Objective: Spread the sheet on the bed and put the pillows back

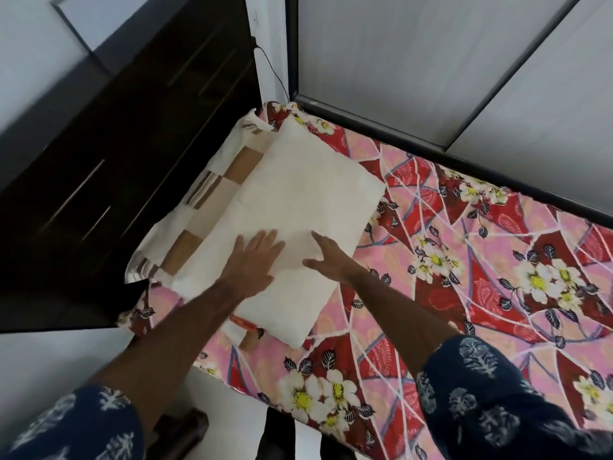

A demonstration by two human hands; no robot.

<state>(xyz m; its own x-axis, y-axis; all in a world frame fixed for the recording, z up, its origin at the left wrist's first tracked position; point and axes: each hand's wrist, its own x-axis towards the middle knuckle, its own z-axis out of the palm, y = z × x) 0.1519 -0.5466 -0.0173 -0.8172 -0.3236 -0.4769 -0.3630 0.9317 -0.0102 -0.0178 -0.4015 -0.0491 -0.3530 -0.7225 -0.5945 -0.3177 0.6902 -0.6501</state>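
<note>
A red and pink floral sheet (464, 260) lies spread over the bed. At the head end a plain cream pillow (298, 194) lies on top of a cream pillow with brown checks (205, 194). My left hand (255, 260) lies flat on the cream pillow's near part, fingers straight and spread. Beside it, my right hand (326, 257) rests on the same pillow near its right edge, fingers straight. Neither hand grips anything.
A dark wooden headboard unit (116, 161) stands left of the pillows. A grey wall panel with a dark frame (431, 78) runs along the bed's far side. A black cable (272, 71) hangs in the corner. White floor (59, 360) shows at lower left.
</note>
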